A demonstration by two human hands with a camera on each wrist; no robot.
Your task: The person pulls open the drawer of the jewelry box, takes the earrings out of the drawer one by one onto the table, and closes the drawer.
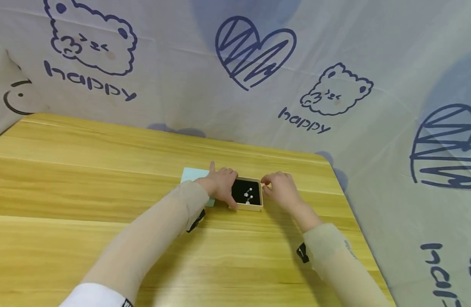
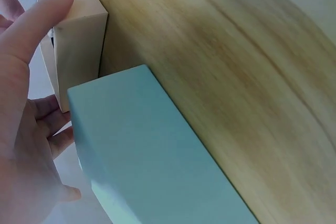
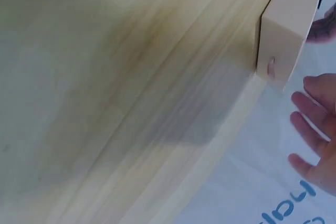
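A small cream jewelry box (image 1: 254, 208) lies on the table with a black insert (image 1: 240, 187). On the insert sits a pair of sparkling earrings (image 1: 246, 195), each with a small pearl-like ball. My left hand (image 1: 221, 186) grips the box's left end, thumb on the near side and fingers towards the far side. Just off the right end, my right hand (image 1: 282, 190) has loosely bent fingers and holds nothing. In the right wrist view, a small tab or loop (image 3: 271, 68) shows on the box's end wall. Beneath and beside my left hand is a light blue box piece (image 2: 142, 145).
The wooden table (image 1: 85, 183) reaches well to the left and towards me. Behind it and along its right side hangs a pale cloth (image 1: 189, 64) printed with bears, hearts and lettering. Each forearm wears a light sleeve with a dark strap near the wrist.
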